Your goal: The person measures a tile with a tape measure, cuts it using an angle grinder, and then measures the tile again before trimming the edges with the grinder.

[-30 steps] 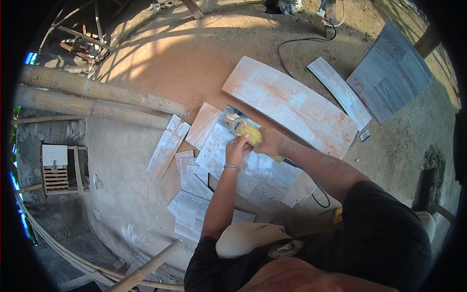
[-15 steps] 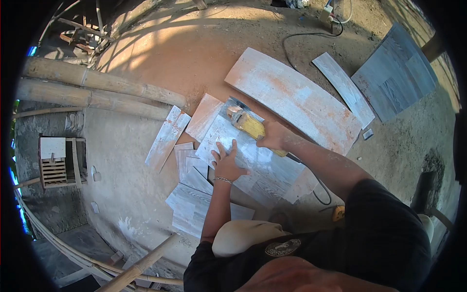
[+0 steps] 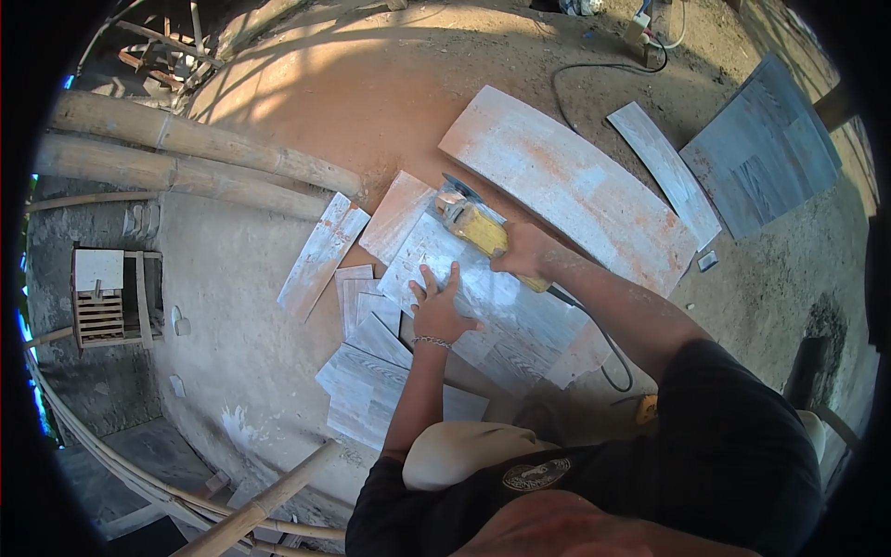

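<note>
My right hand (image 3: pixel 526 252) is wrapped round the yellow body of an angle grinder (image 3: pixel 478 229). The grinder's disc and guard lie at the far edge of a grey wood-patterned tile (image 3: pixel 529 330), and its dark cord trails back beneath my right forearm. On that same tile rests my left hand (image 3: pixel 443 311), fingers spread flat, a chain bracelet at the wrist. A dusty tile piece (image 3: pixel 397 218) sits just left of the grinder's head. Cut tile pieces (image 3: pixel 367 385) lie overlapping beside and below my left forearm.
A long dusty slab (image 3: pixel 575 190) lies beyond the grinder, with a narrow tile strip (image 3: pixel 664 172) and a large tile (image 3: pixel 766 153) to its right. Thick bamboo poles (image 3: pixel 204 144) extend from the left. A power cord (image 3: pixel 557 88) runs to a socket box (image 3: pixel 638 28).
The grinder's disc end has shifted slightly along the tile's far edge. My left hand stays flat on the tile, and the whole view has moved a little.
</note>
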The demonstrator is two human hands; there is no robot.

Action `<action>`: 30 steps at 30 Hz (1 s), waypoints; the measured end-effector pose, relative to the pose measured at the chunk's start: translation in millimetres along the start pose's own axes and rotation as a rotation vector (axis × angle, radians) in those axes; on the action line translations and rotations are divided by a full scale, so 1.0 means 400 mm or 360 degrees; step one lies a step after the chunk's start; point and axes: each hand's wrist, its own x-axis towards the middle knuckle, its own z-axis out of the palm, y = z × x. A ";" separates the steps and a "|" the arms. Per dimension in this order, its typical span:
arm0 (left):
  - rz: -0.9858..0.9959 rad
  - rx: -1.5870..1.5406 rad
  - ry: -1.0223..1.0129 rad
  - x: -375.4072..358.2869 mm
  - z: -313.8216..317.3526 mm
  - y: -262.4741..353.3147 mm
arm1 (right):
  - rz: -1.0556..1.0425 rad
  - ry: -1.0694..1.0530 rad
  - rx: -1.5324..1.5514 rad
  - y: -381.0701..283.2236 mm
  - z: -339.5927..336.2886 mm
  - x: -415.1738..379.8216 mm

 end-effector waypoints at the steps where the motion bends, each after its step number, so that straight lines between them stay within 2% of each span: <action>1: -0.0003 -0.0001 0.0003 -0.001 -0.002 0.001 | -0.0004 -0.0001 -0.0002 -0.002 -0.001 0.004; 30: 0.0013 -0.0026 0.0057 -0.007 0.001 -0.005 | 0.0125 -0.0066 -0.0093 0.011 -0.017 -0.060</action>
